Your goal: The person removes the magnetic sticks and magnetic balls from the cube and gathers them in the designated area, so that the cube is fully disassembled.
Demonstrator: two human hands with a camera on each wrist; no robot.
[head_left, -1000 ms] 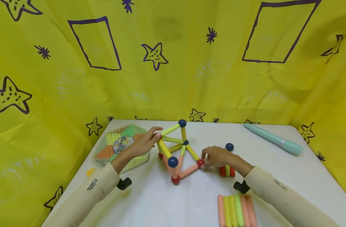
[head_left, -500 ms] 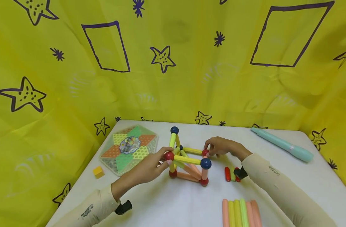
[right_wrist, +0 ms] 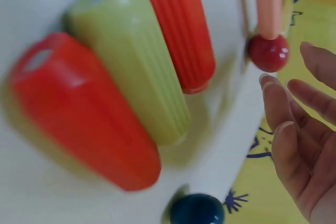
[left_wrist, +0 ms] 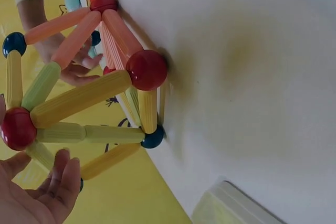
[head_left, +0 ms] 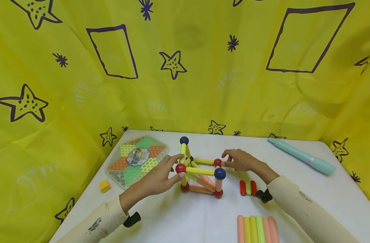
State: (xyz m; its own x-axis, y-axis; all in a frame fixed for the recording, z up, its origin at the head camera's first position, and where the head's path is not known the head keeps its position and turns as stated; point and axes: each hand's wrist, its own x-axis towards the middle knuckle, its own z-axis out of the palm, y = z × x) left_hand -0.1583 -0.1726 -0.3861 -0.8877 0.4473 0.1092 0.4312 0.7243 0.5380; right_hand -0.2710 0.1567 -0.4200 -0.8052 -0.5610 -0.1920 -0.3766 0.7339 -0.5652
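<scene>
A building-toy frame of yellow, green and salmon rods [head_left: 200,171] with red and blue balls stands mid-table in the head view. Around its upper left red ball [head_left: 180,168] my left hand [head_left: 159,177] is loosely spread, the thumb at the ball's near side and the index finger lifted past it. In the left wrist view that red ball [left_wrist: 19,128] sits between thumb and fingers. My right hand [head_left: 240,160] is beside the back right red ball [head_left: 218,162], fingers slightly bent and holding nothing. A small gap parts its fingertips from the ball [right_wrist: 269,53] in the right wrist view.
Two short red rods and one green rod [head_left: 248,188] lie right of the frame. Several longer rods [head_left: 257,229] line up nearer. A loose blue ball [right_wrist: 197,209] rests by the right hand. Also there: a hexagonal game box [head_left: 136,160], a yellow cube [head_left: 105,186], a teal tube-like object [head_left: 301,155].
The frame has been turned and its right back corner has gone farther back. My right hand has let go of the red ball there. The left index finger has lifted off its ball.
</scene>
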